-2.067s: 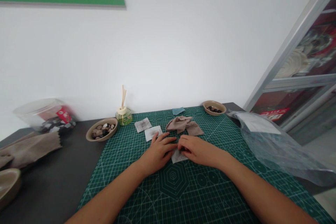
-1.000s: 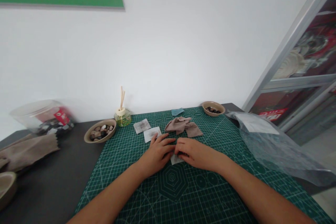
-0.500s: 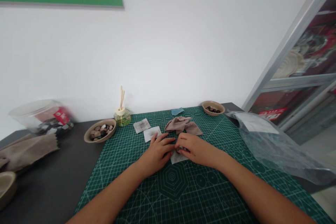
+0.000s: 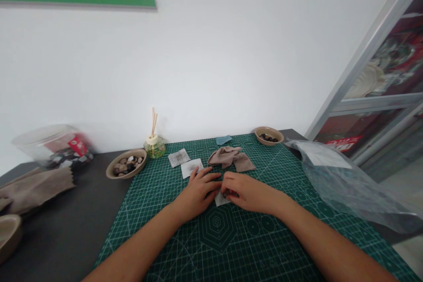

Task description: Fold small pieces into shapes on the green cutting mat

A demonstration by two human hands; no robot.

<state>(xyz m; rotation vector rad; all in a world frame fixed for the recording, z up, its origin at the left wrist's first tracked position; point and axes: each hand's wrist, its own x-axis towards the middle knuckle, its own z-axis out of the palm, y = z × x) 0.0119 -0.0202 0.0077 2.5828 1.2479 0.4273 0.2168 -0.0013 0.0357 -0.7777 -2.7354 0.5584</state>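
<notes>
My right hand (image 4: 243,189) is closed round a small dark stone (image 4: 226,194), only partly visible under the fingers. The stone is over a small whitish paper square (image 4: 221,199), much of which the right hand covers. My left hand (image 4: 198,191) lies with fingers spread, its fingertips beside the left edge of that paper; whether they touch it is hard to see. Behind the hands lies a crumpled brown-grey cloth (image 4: 228,156). To its left are a smudged paper square (image 4: 179,157) and a second smudged square (image 4: 191,167).
A green cutting mat (image 4: 165,246) covers the table. One bowl of stones (image 4: 109,169) stands left, another bowl (image 4: 280,135) back right. A reed diffuser (image 4: 155,146) and a blue scrap (image 4: 223,140) sit near the wall. At right lies a plastic bag (image 4: 343,189); at left, another cloth (image 4: 42,187).
My right hand has shifted slightly right and down, its fingers turned so the dark stone shows a little more. The left hand stays in place.
</notes>
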